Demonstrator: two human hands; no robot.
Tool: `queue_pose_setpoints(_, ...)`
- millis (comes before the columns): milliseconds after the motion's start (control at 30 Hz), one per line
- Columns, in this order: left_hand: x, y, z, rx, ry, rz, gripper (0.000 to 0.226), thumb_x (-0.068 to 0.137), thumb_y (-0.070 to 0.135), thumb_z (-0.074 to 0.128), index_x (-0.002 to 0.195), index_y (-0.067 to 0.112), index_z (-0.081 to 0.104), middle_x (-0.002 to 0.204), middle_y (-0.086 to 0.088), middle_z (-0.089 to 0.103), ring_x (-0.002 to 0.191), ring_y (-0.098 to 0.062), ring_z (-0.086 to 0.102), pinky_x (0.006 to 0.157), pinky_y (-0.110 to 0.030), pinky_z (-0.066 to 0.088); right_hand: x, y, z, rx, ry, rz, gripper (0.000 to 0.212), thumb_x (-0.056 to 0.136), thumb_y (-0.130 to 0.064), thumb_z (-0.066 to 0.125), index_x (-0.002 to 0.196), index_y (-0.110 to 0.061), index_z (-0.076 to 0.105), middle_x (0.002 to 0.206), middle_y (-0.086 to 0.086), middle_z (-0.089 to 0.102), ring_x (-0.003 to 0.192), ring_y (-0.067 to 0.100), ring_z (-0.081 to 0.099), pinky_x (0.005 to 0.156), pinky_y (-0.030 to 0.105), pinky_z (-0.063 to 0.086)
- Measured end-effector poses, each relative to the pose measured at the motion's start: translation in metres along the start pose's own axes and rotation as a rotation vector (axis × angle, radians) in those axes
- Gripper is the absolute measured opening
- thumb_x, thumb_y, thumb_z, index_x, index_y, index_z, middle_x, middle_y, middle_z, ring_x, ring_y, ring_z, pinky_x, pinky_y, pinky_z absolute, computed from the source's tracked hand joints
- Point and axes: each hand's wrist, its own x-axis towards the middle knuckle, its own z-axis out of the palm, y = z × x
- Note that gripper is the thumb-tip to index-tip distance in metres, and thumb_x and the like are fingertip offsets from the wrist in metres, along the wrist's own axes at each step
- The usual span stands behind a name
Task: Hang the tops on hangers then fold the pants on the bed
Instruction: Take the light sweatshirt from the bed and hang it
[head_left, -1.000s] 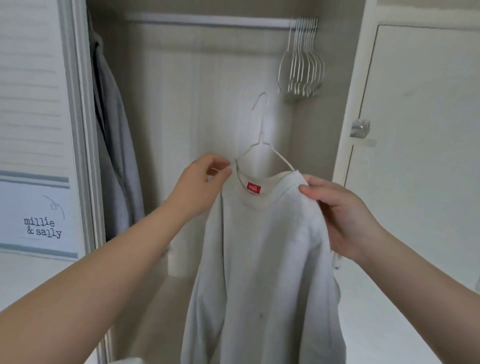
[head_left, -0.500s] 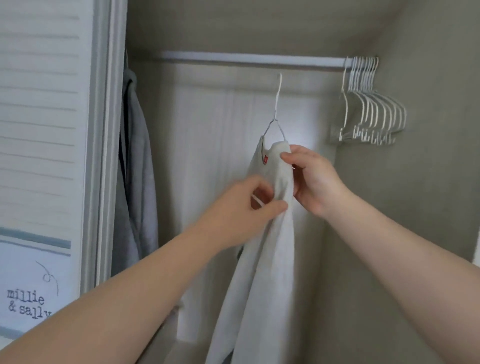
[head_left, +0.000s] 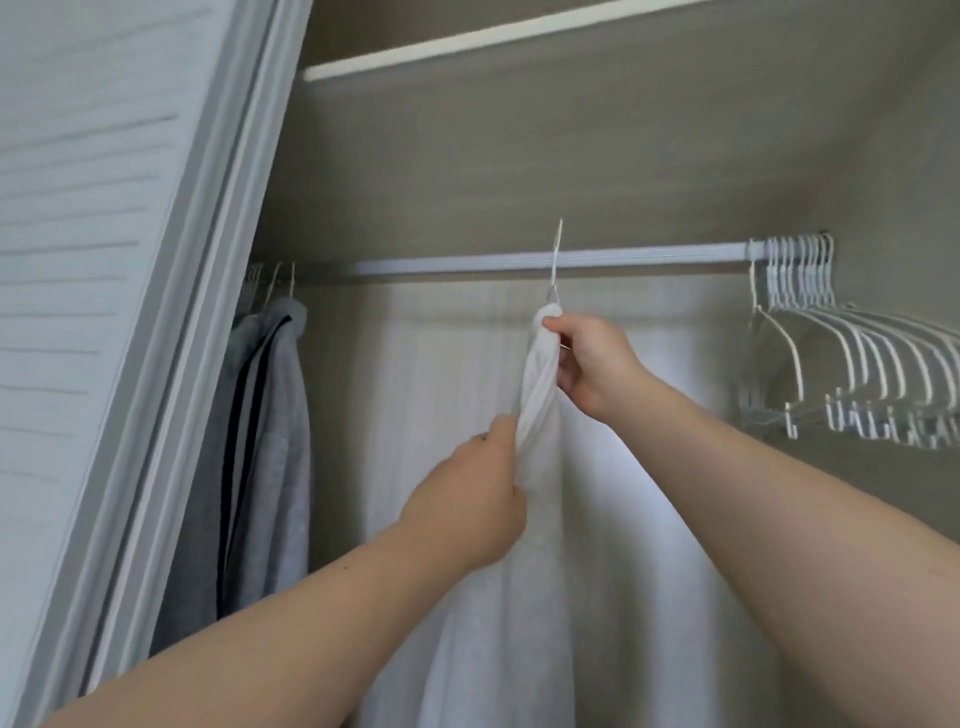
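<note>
The right hand (head_left: 587, 364) is pinching the white top (head_left: 524, 597) up by its hanger (head_left: 554, 270), and the left hand (head_left: 467, 499) is gripping it lower. The hook is crossing the rod (head_left: 649, 257). Folding pants is coming later, I think.

The white top (head_left: 519, 623) hides its hanger (head_left: 552, 283) below the hook. Its hem is cut off below, the spare hangers (head_left: 852, 358) at right.

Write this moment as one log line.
phase: hanging | white top: on hanger, hook at rail | left hand: grips top | right hand: grips top
</note>
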Motion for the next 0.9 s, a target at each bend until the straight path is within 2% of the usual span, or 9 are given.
queue_pose_setpoints(133, 0.025, -0.021, -0.005, 0.078, 0.004, -0.025, 0.016, 0.09, 0.01, 0.042, 0.094, 0.02, 0.03, 0.081, 0.0, 0.044, 0.073, -0.029, 0.049, 0.061, -0.036, 0.035, 0.033, 0.007, 0.008, 0.032, -0.01, 0.011, 0.007, 0.098, -0.002, 0.053, 0.097, -0.003, 0.06, 0.073, 0.006, 0.057, 0.046, 0.011, 0.062, 0.046, 0.023, 0.053)
queue_pose_setpoints(233, 0.034, -0.034, -0.007, 0.12, -0.002, -0.028, 0.018, 0.09, 0.007, 0.042, 0.094, 0.019, 0.03, 0.08, -0.001, 0.044, 0.063, -0.022, 0.045, 0.051, -0.035, 0.029, 0.045, 0.015, 0.017, 0.068, -0.037, 0.012, 0.011, 0.098, 0.001, 0.051, 0.09, -0.003, 0.059, 0.072, 0.007, 0.056, 0.043, 0.011, 0.062, 0.044, 0.022, 0.051)
queue_pose_setpoints(367, 0.031, -0.048, -0.005, 0.133, -0.002, -0.025, 0.016, 0.093, 0.006, 0.043, 0.097, 0.017, 0.033, 0.078, -0.003, 0.046, 0.062, -0.024, 0.046, 0.055, -0.034, 0.033, 0.048, 0.029, 0.027, 0.121, -0.026, 0.024, 0.012, 0.097, 0.001, 0.051, 0.088, -0.003, 0.058, 0.069, 0.007, 0.053, 0.038, 0.009, 0.057, 0.041, 0.02, 0.048)
queue_pose_setpoints(533, 0.011, -0.06, -0.005, 0.192, -0.062, -0.032, 0.019, 0.094, 0.008, 0.044, 0.093, 0.019, 0.029, 0.076, -0.002, 0.043, 0.065, -0.029, 0.05, 0.056, -0.034, 0.033, 0.038, 0.048, 0.028, -0.01, -0.072, 0.086, 0.009, 0.096, -0.003, 0.053, 0.092, -0.006, 0.06, 0.075, 0.007, 0.057, 0.05, 0.014, 0.062, 0.047, 0.024, 0.053)
queue_pose_setpoints(600, 0.002, -0.062, -0.007, 0.196, -0.058, -0.032, 0.02, 0.094, 0.007, 0.043, 0.091, 0.02, 0.028, 0.074, -0.001, 0.043, 0.061, -0.025, 0.048, 0.056, -0.034, 0.033, 0.033, 0.047, 0.029, -0.159, -0.062, 0.08, 0.005, 0.095, -0.007, 0.055, 0.094, -0.007, 0.06, 0.075, 0.007, 0.058, 0.049, 0.017, 0.063, 0.045, 0.025, 0.053)
queue_pose_setpoints(667, -0.004, -0.063, -0.01, 0.203, -0.051, -0.03, 0.019, 0.093, 0.007, 0.043, 0.092, 0.019, 0.028, 0.072, -0.001, 0.042, 0.058, -0.022, 0.043, 0.053, -0.035, 0.03, 0.028, 0.04, 0.031, -0.445, -0.004, 0.025, 0.004, 0.09, -0.012, 0.058, 0.088, -0.009, 0.059, 0.076, 0.009, 0.06, 0.046, 0.019, 0.062, 0.043, 0.025, 0.052)
queue_pose_setpoints(767, -0.013, -0.061, -0.015, 0.201, -0.078, -0.035, 0.02, 0.092, 0.007, 0.044, 0.093, 0.019, 0.028, 0.07, -0.002, 0.045, 0.054, -0.02, 0.04, 0.046, -0.034, 0.026, 0.017, 0.023, 0.038, -0.964, 0.005, -0.111, 0.015, 0.082, -0.022, 0.059, 0.084, -0.008, 0.058, 0.078, 0.013, 0.066, 0.054, 0.03, 0.063, 0.055, 0.04, 0.061)
queue_pose_setpoints(833, -0.019, -0.057, -0.018, 0.208, -0.1, -0.038, 0.024, 0.092, 0.007, 0.046, 0.091, 0.021, 0.027, 0.07, -0.003, 0.046, 0.052, -0.02, 0.042, 0.044, -0.032, 0.027, 0.006, 0.014, 0.044, -1.193, -0.034, -0.129, 0.018, 0.08, -0.022, 0.058, 0.085, -0.004, 0.06, 0.071, 0.014, 0.07, 0.05, 0.031, 0.065, 0.06, 0.046, 0.063)
queue_pose_setpoints(900, -0.024, -0.054, -0.02, 0.203, -0.122, -0.051, 0.025, 0.091, 0.008, 0.047, 0.091, 0.022, 0.026, 0.071, -0.003, 0.048, 0.052, -0.019, 0.043, 0.044, -0.03, 0.028, -0.003, 0.009, 0.05, -1.367, -0.044, -0.11, 0.018, 0.08, -0.016, 0.054, 0.08, -0.001, 0.062, 0.056, 0.014, 0.069, 0.043, 0.029, 0.066, 0.056, 0.044, 0.063)
